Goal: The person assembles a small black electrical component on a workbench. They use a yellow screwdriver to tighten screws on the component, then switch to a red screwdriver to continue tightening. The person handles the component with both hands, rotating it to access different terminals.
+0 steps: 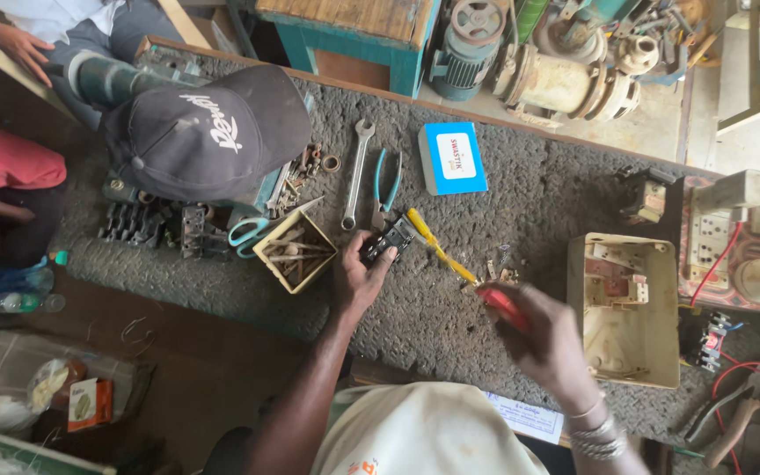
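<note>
My left hand (358, 277) grips a small black electrical part (389, 237) on the grey workbench mat (503, 220). My right hand (547, 339) is blurred and closed around a red-handled tool (503, 303). A yellow-handled screwdriver (437, 249) lies on the mat between the black part and my right hand. Small loose metal pieces (496, 266) lie just beyond the red tool.
A spanner (355, 171), teal-handled pliers (386, 185) and a blue-and-white box (453, 158) lie further back. A small open box of screws (296, 251) sits left. A beige open switch housing (626, 308) stands right. A person in a dark cap (208, 132) leans over the far left.
</note>
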{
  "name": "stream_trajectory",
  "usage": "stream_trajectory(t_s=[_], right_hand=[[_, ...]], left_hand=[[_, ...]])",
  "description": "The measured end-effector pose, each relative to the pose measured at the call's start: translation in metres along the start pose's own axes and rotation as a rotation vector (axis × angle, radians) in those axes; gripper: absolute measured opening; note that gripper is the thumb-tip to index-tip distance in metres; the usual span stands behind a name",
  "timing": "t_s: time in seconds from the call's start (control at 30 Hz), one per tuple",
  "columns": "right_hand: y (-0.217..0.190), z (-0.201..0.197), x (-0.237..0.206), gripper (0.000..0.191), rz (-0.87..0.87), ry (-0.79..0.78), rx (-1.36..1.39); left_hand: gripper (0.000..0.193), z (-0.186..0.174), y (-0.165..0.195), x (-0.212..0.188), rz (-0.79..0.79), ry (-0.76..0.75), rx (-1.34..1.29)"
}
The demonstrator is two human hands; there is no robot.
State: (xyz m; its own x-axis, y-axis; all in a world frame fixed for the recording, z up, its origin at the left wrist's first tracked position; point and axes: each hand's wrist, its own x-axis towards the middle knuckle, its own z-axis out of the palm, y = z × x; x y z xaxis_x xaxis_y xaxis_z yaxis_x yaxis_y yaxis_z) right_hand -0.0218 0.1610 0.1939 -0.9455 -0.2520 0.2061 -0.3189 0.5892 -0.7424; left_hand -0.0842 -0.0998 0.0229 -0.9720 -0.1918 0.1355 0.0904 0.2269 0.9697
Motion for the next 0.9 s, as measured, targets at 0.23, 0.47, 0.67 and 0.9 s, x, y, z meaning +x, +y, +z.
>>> stream_trajectory(t_s=[0.23, 0.47, 0.67, 0.9], right_hand=[[0.017, 0.031, -0.021, 0.041, 0.064, -0.117, 0.026], [0.025, 0.050, -0.022, 0.035, 0.178, -0.108, 0.147], [0.027, 0.054, -0.026, 0.036, 0.227, -0.116, 0.147], [0.027, 0.055, -0.026, 0.038, 0.248, -0.114, 0.138]], left_hand=[[0.028, 0.005, -0.014, -0.005, 0.075, 0.027, -0.159], [0.027, 0.002, -0.022, -0.004, 0.011, -0.012, -0.150], [0.027, 0.002, -0.021, -0.006, 0.022, -0.012, -0.162], [0.026, 0.001, -0.017, -0.006, 0.109, -0.030, -0.123]])
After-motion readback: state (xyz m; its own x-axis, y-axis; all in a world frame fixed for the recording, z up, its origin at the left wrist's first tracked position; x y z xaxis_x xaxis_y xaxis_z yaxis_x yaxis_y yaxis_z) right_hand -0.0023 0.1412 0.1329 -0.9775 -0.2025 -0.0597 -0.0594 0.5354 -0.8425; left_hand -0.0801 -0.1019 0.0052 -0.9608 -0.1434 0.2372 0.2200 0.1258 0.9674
